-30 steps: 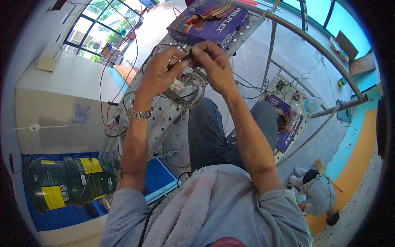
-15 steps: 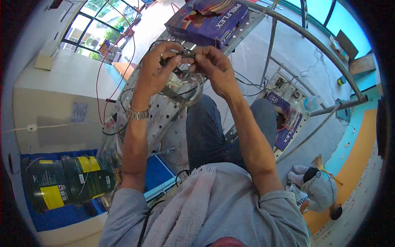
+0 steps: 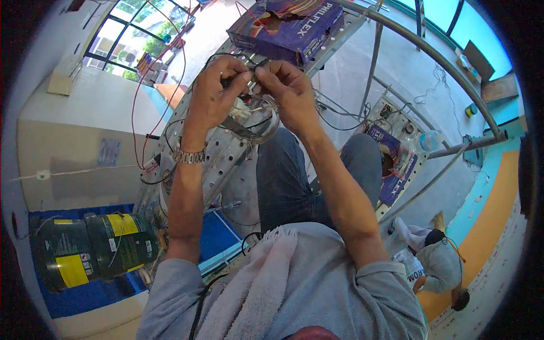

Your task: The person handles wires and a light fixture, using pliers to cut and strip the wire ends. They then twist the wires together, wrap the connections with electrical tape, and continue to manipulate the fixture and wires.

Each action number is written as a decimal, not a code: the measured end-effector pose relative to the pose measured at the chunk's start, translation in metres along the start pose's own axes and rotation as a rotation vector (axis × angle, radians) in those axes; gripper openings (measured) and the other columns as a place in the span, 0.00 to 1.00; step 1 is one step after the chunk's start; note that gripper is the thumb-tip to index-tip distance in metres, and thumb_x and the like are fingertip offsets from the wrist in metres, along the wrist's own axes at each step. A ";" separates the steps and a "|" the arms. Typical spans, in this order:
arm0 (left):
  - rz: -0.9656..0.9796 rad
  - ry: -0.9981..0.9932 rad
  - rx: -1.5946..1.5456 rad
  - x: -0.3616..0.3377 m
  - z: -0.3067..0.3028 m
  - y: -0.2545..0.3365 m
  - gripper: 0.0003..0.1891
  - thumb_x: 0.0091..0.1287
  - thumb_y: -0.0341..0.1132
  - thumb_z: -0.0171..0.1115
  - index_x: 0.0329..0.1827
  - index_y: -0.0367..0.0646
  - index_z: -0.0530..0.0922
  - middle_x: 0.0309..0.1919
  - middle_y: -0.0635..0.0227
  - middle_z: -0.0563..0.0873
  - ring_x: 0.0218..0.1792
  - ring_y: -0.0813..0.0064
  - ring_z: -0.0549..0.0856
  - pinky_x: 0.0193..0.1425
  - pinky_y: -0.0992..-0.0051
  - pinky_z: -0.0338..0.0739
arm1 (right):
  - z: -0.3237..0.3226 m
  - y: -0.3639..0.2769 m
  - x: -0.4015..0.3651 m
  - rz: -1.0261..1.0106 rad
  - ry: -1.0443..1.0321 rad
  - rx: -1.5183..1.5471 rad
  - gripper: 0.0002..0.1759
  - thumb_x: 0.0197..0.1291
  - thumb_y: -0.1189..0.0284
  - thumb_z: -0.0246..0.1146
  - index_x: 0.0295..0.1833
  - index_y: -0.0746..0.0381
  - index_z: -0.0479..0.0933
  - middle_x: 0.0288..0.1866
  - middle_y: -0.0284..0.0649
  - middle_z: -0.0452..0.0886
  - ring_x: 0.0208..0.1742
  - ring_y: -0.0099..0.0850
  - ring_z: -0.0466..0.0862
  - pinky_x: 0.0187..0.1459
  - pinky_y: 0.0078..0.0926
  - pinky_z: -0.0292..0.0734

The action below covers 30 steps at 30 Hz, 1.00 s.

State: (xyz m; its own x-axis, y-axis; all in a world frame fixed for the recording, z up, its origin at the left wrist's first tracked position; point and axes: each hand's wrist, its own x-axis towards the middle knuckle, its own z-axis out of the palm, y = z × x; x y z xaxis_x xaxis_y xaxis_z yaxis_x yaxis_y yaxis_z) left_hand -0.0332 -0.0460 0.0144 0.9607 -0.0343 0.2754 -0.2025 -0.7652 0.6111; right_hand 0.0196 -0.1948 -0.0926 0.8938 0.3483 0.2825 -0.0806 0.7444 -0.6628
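My left hand, with a metal watch on its wrist, pinches a small dark piece that looks like wire. Close beside it, my right hand pinches at the same dark piece, its fingers nearly touching those of the left. Just below both hands is a round metal-rimmed fixture with white parts and thin wires, over the perforated metal platform. Fingers hide most of what is held. Behind the hands lies a torn purple PHILFLEX box.
Curved scaffold pipes arch at the right. A second purple box and a plastic bottle lie right of my knees. Green buckets stand lower left. Red wires hang at left. Another person crouches lower right.
My right hand has shifted slightly left and turned, closer to my left hand. The other person at lower right has moved a little.
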 end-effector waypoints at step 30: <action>-0.044 -0.193 -0.049 0.002 -0.009 0.000 0.13 0.80 0.42 0.64 0.45 0.39 0.82 0.26 0.75 0.81 0.27 0.85 0.76 0.30 0.77 0.68 | -0.002 0.001 0.009 -0.185 -0.014 -0.267 0.12 0.77 0.65 0.68 0.47 0.65 0.85 0.33 0.31 0.87 0.34 0.17 0.80 0.35 0.21 0.76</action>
State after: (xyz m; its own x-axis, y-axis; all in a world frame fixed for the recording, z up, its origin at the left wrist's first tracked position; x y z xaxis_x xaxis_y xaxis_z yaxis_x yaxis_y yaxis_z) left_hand -0.0329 -0.0402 0.0209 0.9864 -0.1280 0.1031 -0.1642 -0.7368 0.6559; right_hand 0.0284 -0.1924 -0.0920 0.8763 0.2300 0.4234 0.2031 0.6204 -0.7575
